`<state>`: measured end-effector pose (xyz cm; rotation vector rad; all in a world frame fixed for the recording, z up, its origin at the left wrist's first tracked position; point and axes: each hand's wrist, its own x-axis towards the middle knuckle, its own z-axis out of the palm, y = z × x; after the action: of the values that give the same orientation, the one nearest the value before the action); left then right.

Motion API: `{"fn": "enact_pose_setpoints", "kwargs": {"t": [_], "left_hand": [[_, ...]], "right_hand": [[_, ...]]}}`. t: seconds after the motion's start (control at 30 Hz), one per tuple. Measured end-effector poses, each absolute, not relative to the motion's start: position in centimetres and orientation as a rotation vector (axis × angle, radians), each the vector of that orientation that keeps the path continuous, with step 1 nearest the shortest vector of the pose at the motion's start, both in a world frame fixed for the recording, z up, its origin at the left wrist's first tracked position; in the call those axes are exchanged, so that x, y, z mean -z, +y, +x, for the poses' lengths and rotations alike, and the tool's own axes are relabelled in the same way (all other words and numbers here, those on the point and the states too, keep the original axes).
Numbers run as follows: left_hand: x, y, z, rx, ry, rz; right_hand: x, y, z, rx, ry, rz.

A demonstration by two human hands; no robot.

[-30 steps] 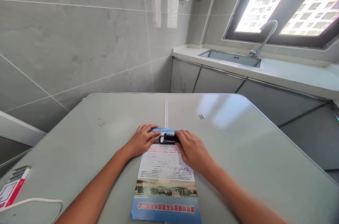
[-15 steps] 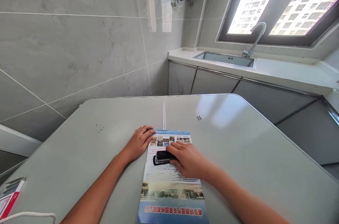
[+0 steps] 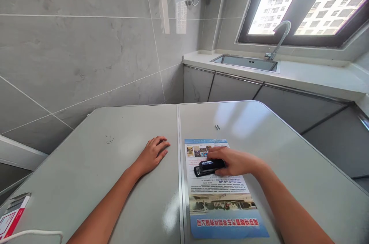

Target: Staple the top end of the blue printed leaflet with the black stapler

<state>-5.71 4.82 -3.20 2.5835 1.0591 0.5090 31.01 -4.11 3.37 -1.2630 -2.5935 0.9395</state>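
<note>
A black stapler (image 3: 210,166) lies over a printed leaflet (image 3: 219,201), with my right hand (image 3: 238,161) closed around its right end. The leaflet is flat on the table, right of the table's seam; its print is upside down to me, with small photos along the far edge and a blue band near me. Part of it is hidden under the stapler and my hand. To the left of the seam, my left hand (image 3: 152,154) rests on the bare tabletop with fingers loosely spread, apart from the leaflet and holding nothing.
Small staple strips (image 3: 217,127) lie beyond the leaflet. Loose staples (image 3: 109,139) are scattered at the left of the table (image 3: 138,121). A red-and-white box (image 3: 13,215) and a white cable (image 3: 34,232) sit at the near left. A sink (image 3: 245,62) stands behind.
My right hand has moved right with the stapler, and the leaflet has slid right along with it. My left hand has stayed in place and no longer touches the leaflet.
</note>
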Motion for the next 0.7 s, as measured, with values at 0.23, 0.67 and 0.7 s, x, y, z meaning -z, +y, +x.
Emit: {"fn": "enact_pose_setpoints", "kwargs": {"t": [0.23,0.67,0.7], "left_hand": [[3.0,4.8,-5.6,-0.531,1.082,2.557],[3.9,8.3,-9.7,-1.268,1.379,1.539],[4.0,8.8,-10.0,-1.329,1.354,1.451]], "right_hand": [[-2.3,-3.1,34.6,-1.121,-2.525,-1.33],[3.6,-0.3,41.6,-0.235,-1.61,-2.082],[4.2,-0.1,41.8,-0.214,-1.614,-2.146]]}}
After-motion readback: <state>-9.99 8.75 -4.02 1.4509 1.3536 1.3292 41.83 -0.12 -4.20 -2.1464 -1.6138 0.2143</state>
